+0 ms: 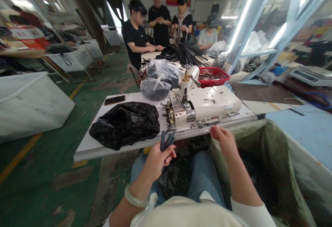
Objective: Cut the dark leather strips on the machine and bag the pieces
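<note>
My left hand (158,164) grips several narrow dark grey strips (166,141), likely leather, which stick up from my fingers just in front of the white table's edge (116,152). My right hand (223,142) rests at that edge with its fingers lightly curled, holding nothing. Directly ahead of my hands stands a white leather skiving machine (199,106), with dark scraps scattered about its base. A crumpled black plastic bag (124,125) lies on the table to the left.
A green woven sack (259,164) stands open by my right knee. A phone (114,99), bagged dark material (158,81) and a red basket (212,76) lie beyond. Several people (158,21) stand around a black strip pile (181,54).
</note>
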Available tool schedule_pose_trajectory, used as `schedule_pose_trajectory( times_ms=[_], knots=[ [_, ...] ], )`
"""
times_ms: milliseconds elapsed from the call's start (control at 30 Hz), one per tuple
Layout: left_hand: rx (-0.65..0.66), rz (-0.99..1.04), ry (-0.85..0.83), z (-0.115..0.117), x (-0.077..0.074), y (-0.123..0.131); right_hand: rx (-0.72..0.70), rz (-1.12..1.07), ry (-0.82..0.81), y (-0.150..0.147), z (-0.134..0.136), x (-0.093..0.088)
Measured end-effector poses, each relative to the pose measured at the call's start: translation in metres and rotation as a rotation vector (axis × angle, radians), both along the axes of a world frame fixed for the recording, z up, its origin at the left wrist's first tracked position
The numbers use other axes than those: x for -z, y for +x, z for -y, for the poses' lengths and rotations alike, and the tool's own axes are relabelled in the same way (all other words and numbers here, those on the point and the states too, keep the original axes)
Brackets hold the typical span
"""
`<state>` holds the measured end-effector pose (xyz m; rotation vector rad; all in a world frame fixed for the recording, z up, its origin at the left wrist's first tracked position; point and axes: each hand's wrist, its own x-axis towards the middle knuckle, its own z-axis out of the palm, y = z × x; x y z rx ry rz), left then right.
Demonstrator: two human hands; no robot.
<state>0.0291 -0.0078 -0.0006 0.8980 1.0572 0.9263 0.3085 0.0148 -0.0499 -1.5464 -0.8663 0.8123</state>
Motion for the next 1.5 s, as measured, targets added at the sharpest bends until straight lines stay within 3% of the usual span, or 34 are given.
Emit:
schedule_pose_trajectory(
  times_ms=[67, 100, 167, 233, 333, 533, 733, 900, 1133, 1300, 1500],
  knots=[
    [0.035, -0.053, 0.017, 0.002, -0.001, 0.007, -0.444, -0.306, -0.026, -0.061, -0.003, -0.019],
    [0.055, -0.072, 0.019, 0.004, 0.0, 0.009, -0.569, -0.357, -0.034, -0.088, -0.004, -0.025],
    [0.072, -0.094, 0.007, 0.007, 0.001, 0.008, -0.631, -0.391, -0.03, -0.128, -0.004, -0.032],
    [0.054, -0.104, -0.034, 0.01, 0.002, 0.001, -0.522, -0.449, -0.027, -0.144, -0.006, -0.033],
    [0.043, -0.056, -0.146, 0.013, 0.002, -0.018, -0.376, -0.671, -0.043, -0.137, -0.015, -0.033],
    [-0.096, 0.091, -0.139, 0.009, -0.006, -0.032, -0.451, -0.988, -0.054, -0.122, -0.022, -0.037],
    [-0.131, 0.008, -0.06, 0.007, -0.012, -0.013, -0.534, -0.982, -0.037, -0.127, -0.014, -0.037],
    [-0.163, -0.068, 0.032, 0.009, -0.009, -0.01, -0.605, -0.998, 0.026, -0.124, -0.009, -0.035],
    [0.017, -0.003, -0.146, 0.012, -0.014, -0.013, -0.811, -1.05, 0.191, -0.129, 0.001, -0.037],
    [-0.122, -0.147, 0.05, 0.013, -0.01, -0.012, -0.834, -0.997, 0.222, -0.131, 0.004, -0.036],
    [-0.111, -0.285, 0.152, 0.013, -0.001, -0.014, -0.814, -1.035, 0.189, -0.133, 0.004, -0.029]
  ],
)
